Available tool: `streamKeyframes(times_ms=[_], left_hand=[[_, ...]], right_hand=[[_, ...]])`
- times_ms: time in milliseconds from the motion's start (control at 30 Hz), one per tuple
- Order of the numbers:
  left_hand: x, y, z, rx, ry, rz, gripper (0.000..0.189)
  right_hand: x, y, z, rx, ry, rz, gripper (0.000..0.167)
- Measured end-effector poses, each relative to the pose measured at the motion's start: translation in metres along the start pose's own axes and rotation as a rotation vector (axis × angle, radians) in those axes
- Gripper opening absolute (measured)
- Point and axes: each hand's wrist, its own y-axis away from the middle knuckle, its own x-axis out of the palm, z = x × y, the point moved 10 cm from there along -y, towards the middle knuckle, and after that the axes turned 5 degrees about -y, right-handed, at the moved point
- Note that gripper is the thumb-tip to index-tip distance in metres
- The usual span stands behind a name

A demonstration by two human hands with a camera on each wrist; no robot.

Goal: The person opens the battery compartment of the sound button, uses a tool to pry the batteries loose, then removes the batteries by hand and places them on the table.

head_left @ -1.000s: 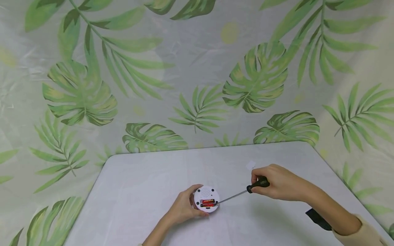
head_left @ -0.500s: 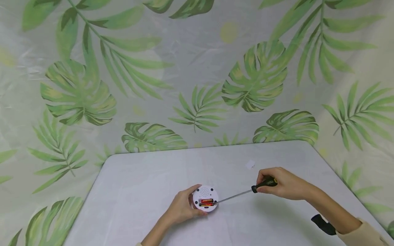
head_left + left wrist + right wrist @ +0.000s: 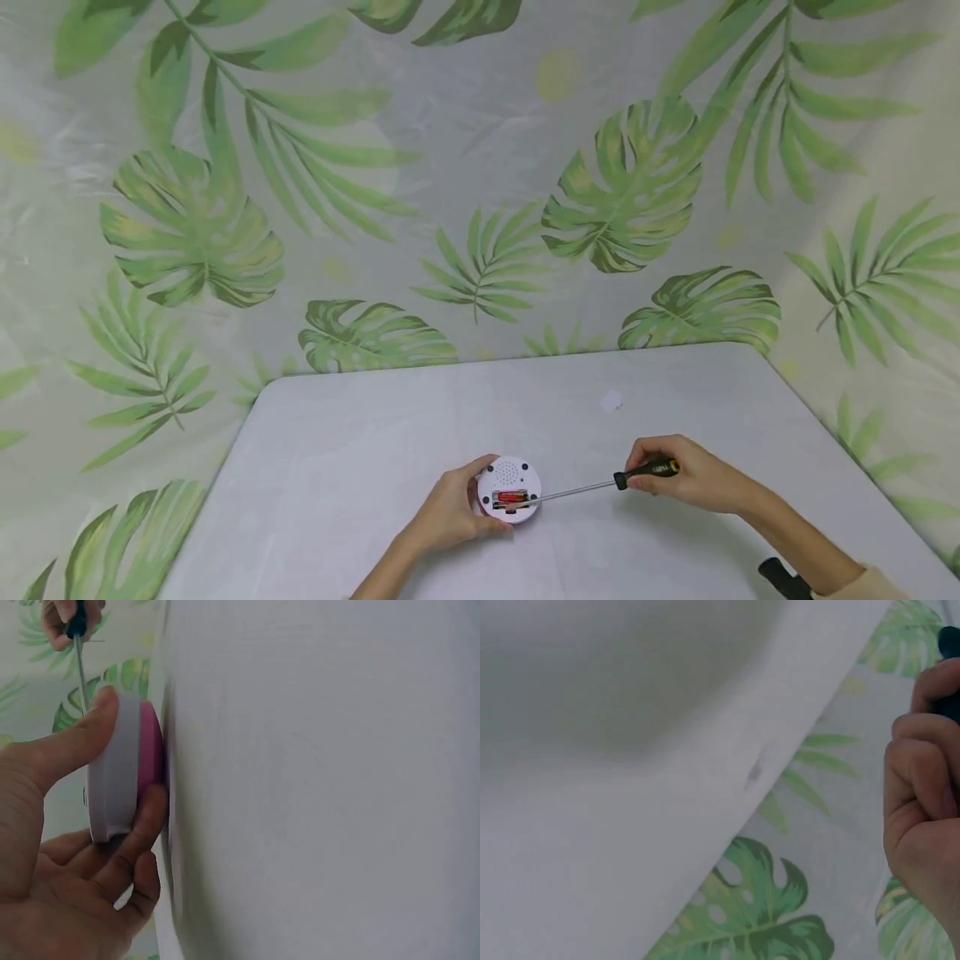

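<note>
My left hand (image 3: 450, 512) grips a round white device (image 3: 531, 479) by its side, thumb and fingers on opposite edges. Its upturned face has a speaker grille, dark feet and an uncovered battery compartment with red batteries (image 3: 513, 496). In the left wrist view the device (image 3: 124, 765) shows a pink lower part close over the table. My right hand (image 3: 693, 473) pinches the black handle of a screwdriver (image 3: 577, 490). Its long metal shaft slants down leftward, with the tip in the compartment's lower part. Only curled fingers (image 3: 926, 765) and a bit of the handle show in the right wrist view.
A white-covered table (image 3: 360, 442) stands before a leaf-patterned curtain (image 3: 480, 167). A small white scrap (image 3: 611, 401) lies toward the back right. Near the right forearm is a black handle-shaped object (image 3: 782, 577), partly hidden by the arm.
The screwdriver drew back to the right, then its handle lowered, leaving the shaft flatter across the compartment. The device shifted slightly right. The lower battery is less visible behind the shaft.
</note>
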Motion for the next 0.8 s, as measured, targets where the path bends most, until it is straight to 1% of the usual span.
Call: streamKeyframes(times_ms=[67,167,300,433,600,800], left_hand=[[0.000,0.000,-0.001,0.000,-0.004,-0.005,0.097],[-0.003,0.000,0.000,-0.010,-0.026,-0.018,0.097],[-0.007,0.002,0.002,-0.012,-0.017,-0.021,0.095],[-0.008,0.005,0.003,-0.015,0.007,-0.029,0.091],[-0.006,0.005,0.002,-0.022,0.030,-0.027,0.090],[-0.005,0.004,0.000,-0.024,0.034,-0.027,0.090]], right_hand=[[-0.003,0.004,0.004,0.008,0.035,-0.026,0.004],[-0.011,0.008,0.017,0.019,0.120,-0.063,0.004],[-0.015,0.006,0.039,0.017,0.235,-0.069,0.007],[-0.016,0.001,0.061,-0.001,0.322,-0.065,0.007],[-0.010,-0.005,0.080,-0.022,0.361,-0.052,0.008],[-0.007,-0.006,0.085,0.008,0.416,-0.053,0.010]])
